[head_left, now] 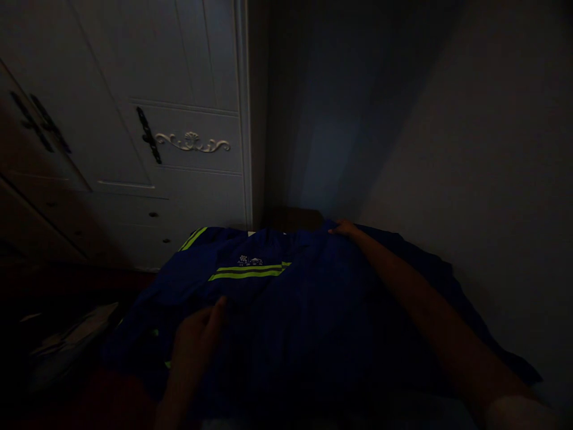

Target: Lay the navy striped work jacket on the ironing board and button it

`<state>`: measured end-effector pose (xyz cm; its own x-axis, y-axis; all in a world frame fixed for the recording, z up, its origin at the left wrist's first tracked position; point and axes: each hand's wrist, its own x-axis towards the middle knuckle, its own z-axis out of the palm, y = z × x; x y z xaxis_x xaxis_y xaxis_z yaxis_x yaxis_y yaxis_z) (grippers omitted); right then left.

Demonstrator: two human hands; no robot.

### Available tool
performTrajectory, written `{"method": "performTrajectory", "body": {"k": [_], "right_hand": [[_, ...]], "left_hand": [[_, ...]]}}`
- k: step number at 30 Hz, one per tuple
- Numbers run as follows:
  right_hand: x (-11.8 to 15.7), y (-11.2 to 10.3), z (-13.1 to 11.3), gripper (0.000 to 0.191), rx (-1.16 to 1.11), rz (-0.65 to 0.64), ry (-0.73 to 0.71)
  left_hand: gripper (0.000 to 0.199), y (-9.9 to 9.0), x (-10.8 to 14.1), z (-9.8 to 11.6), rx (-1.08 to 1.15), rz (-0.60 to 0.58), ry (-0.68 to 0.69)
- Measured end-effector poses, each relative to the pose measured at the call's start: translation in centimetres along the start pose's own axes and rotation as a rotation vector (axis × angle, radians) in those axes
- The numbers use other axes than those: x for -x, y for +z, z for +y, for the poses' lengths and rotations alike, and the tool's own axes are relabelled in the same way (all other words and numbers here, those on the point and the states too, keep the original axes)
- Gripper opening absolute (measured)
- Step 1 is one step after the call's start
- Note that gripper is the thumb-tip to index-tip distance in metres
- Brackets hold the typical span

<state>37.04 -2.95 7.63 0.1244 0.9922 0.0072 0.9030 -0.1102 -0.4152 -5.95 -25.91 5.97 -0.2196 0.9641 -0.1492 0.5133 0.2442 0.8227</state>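
A dark blue jacket (286,316) with yellow-green stripes and a small white chest print lies spread out in front of me, its collar end away from me. My right hand (345,229) reaches across to the jacket's far edge and grips the cloth there. Nearer to me, over the lower left of the jacket, is my left hand (196,334), with its fingers curled in and the thumb on top against the cloth. The dim light hides most of the fabric's folds and what the left fingertips hold.
A white wardrobe (197,197) with dark handles (149,135) and a carved ornament (192,142) stands at the back left. A pale wall (483,167) rises on the right. Light-coloured items (74,328) lie in shadow at the lower left, near a dark red surface (111,400).
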Motion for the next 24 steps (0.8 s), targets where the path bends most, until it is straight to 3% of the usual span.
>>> {"method": "performTrajectory", "body": {"k": [3,4,5,7,10,14,17,20,24], "right_hand": [[-0.1,-1.2,0.4,0.035,-0.092,-0.028,0.054],[0.0,-1.6,0.7,0.033,-0.120,-0.035,0.069],[0.0,-1.9,1.0,0.030,-0.147,-0.041,0.082],[0.1,-2.4,1.6,0.023,-0.193,-0.051,0.104],[0.0,-2.7,2.4,0.016,-0.248,-0.069,0.123],[-0.2,-2.6,3.0,0.021,-0.314,-0.112,0.122],[-0.8,-2.5,3.3,0.024,-0.368,-0.152,0.118],[-1.9,-2.6,3.7,0.024,-0.461,-0.165,0.139],[-4.0,-2.7,3.7,0.027,-0.452,-0.098,0.166]], "left_hand": [[0.043,1.4,-7.2,4.7,-0.197,0.213,0.197],[0.038,2.4,-9.9,5.7,-0.323,0.232,0.243],[0.035,3.6,-12.5,6.4,-0.436,0.210,0.266],[0.036,5.9,-17.2,6.7,-0.676,0.049,0.350],[0.039,7.9,-22.1,5.4,-0.756,-0.038,0.356],[0.033,7.3,-25.1,3.5,-0.781,-0.122,0.358],[0.023,6.1,-26.3,3.5,-0.772,-0.160,0.385],[0.025,5.2,-27.4,4.8,-0.745,-0.114,0.397],[0.037,4.1,-29.4,7.9,-0.706,0.058,0.433]]}}
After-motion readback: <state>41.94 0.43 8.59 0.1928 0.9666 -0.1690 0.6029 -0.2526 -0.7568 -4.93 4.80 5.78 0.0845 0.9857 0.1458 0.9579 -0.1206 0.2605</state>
